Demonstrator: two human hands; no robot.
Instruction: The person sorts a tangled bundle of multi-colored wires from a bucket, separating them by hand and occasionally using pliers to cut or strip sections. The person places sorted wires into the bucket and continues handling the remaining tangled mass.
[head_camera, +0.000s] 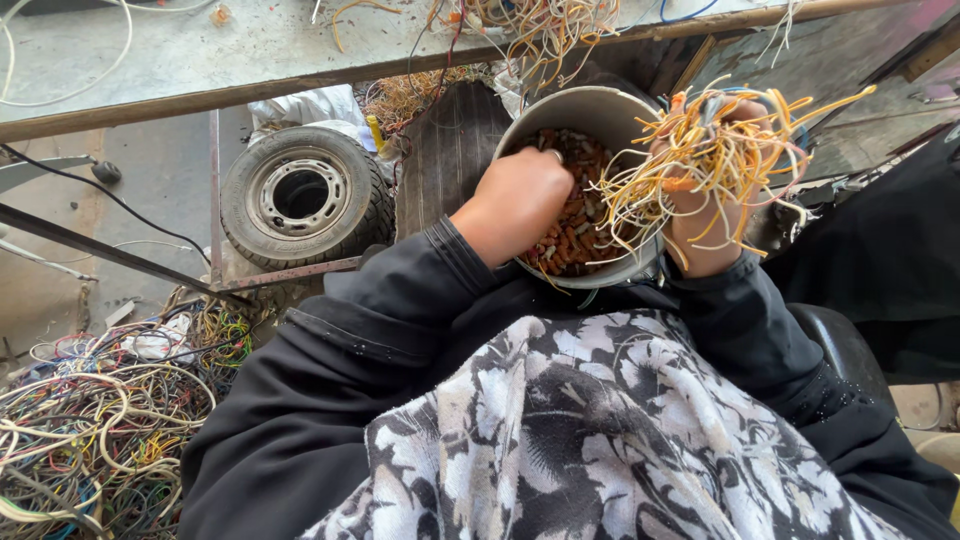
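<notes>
Over our lap, just below the edge of the grey, dusty desk, sits a round grey metal bucket filled with short reddish-brown and pale cut pieces. Our left hand is plunged into that fill, knuckles up and fingers buried among the pieces, so we cannot tell how wide its grip is or whether it holds anything. Our right hand is raised at the bucket's right rim, its grip closed around a thick bunch of thin yellow and orange wire strands that fan out above and to the left, some drooping over the bucket's opening. Both arms wear black sleeves, and a black-and-white flowered cloth covers our lap beneath the bucket.

To the left, on the floor, a small black rubber tyre on a pale metal rim lies flat, well apart from the bucket. At the lower left a tangled heap of many-coloured cables spreads across the floor. More yellow wire strands hang over the desk's edge just above the bucket.
</notes>
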